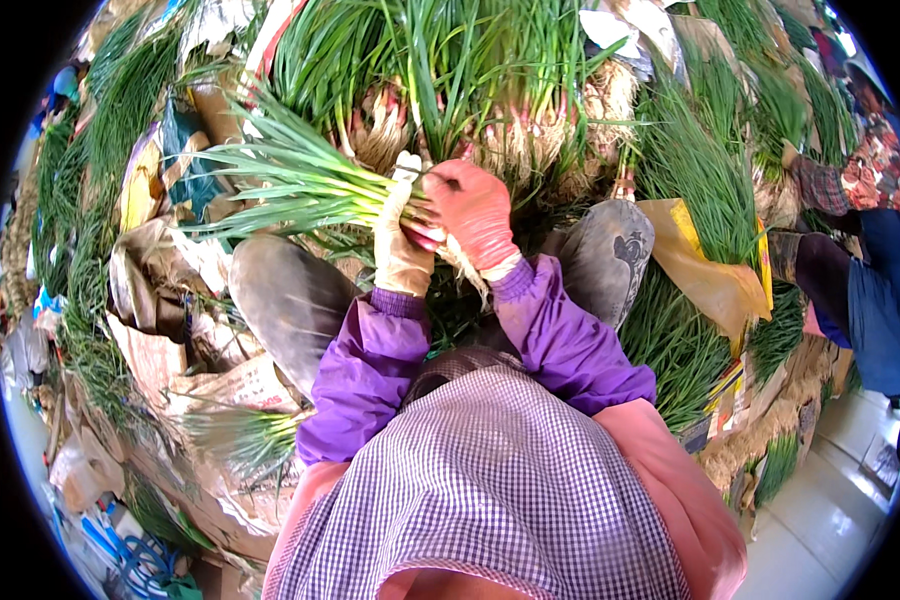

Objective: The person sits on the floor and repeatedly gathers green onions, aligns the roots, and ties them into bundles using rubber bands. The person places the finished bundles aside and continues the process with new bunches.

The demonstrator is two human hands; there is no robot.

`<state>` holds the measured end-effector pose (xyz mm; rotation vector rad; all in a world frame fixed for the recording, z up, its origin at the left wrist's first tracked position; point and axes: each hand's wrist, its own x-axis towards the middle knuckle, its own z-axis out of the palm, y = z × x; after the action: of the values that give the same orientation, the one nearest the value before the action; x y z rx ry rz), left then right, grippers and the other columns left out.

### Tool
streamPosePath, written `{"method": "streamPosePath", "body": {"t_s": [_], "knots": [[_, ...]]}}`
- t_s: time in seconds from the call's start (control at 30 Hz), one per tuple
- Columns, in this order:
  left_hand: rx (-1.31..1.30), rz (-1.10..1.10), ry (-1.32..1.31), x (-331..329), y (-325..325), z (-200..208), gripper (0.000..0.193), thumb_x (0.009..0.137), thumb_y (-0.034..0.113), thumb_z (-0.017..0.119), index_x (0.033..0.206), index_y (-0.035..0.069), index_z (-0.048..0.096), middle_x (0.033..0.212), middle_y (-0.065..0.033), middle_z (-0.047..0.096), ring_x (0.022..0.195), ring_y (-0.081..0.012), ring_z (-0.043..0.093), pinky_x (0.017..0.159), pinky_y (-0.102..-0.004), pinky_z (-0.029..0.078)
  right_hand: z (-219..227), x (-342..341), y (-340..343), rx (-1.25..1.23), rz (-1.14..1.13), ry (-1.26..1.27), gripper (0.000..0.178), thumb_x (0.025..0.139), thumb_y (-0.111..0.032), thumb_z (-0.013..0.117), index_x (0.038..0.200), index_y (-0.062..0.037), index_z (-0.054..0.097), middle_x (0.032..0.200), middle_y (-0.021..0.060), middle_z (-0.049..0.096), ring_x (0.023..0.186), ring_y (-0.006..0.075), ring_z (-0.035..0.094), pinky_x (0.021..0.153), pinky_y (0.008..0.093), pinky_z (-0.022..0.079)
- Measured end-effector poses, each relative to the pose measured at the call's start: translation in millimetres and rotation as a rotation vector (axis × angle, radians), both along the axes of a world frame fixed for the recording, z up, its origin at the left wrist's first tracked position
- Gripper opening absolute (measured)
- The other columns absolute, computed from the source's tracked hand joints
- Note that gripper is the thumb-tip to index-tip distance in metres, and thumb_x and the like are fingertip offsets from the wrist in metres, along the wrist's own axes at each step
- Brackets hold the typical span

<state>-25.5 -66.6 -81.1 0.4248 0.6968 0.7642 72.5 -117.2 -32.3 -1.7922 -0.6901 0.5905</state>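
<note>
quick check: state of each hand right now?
Left hand: closed around the bunch of green onions.
Right hand: closed on the same bunch at its root end.

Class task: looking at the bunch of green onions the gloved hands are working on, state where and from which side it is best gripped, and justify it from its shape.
Grip the bunch of green onions at its firm pale stalk end, near where the left hand and right hand meet it, probably closing from the person's side. The stalks sit tight there, while the leaves fan out loosely to the left.
</note>
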Motion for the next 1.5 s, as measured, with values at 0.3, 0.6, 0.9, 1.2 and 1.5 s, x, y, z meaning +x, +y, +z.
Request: {"method": "streamPosePath", "body": {"t_s": [0.3,0.6,0.9,1.2,1.5], "knots": [[0.158,0.004,-0.13,-20,10,44,0.028,0.09,0.024,0.06,0.109,0.003,0.057,0.118,-0.0117,0.058,0.103,-0.0226,0.06,0.086,-0.0443,0.051,-42,23,-39,-0.201,-0.069,-0.077,0.021,0.083,-0.023,0.062,0.088,-0.003,0.068,0.077,0.0147,0.067,0.069,0.0324,0.063,0.066,0.0362,0.049],[-0.004,0.022,-0.148,-55,78,38,0.038,0.092,0.02,0.056,0.127,0.005,0.051,0.07,0.0046,0.052,0.06,-0.0094,0.049,0.063,-0.028,0.047,-91,23,11,-0.732,0.273,-0.219,0.041,0.085,-0.043,0.059,0.1,-0.0057,0.064,0.101,0.0187,0.065,0.095,0.034,0.062,0.086,0.0387,0.048],[-0.082,-0.088,-0.138,-60,40,-6,0.05,0.093,0.019,0.055,0.136,-0.001,0.04,0.069,0.0043,0.048,0.057,-0.0089,0.045,0.06,-0.0269,0.046,-19,56,-26,0.199,0.27,0.744,0.031,0.09,-0.016,0.059,0.112,0.0051,0.059,0.087,0.0091,0.065,0.074,0.0081,0.06,0.065,0.0192,0.046],[-0.145,-0.384,0.071,-41,-13,41,0.039,0.094,0.032,0.055,0.116,0.0,0.06,0.085,-0.0082,0.069,0.04,-0.0139,0.055,0.041,-0.0249,0.049,-12,29,-17,0.186,0.303,0.587,0.029,0.093,-0.025,0.057,0.104,0.0,0.065,0.087,0.0048,0.066,0.069,0.0116,0.056,0.068,0.0244,0.046],[-0.143,-0.287,-0.047,-32,-9,7,0.031,0.091,0.025,0.06,0.105,-0.002,0.062,0.067,-0.0067,0.064,0.038,-0.0139,0.054,0.032,-0.0216,0.042,-26,42,14,-0.3,0.0,-0.815,0.028,0.088,-0.027,0.058,0.066,-0.0098,0.059,0.062,0.0085,0.058,0.057,0.026,0.058,0.051,0.0363,0.046]]}}
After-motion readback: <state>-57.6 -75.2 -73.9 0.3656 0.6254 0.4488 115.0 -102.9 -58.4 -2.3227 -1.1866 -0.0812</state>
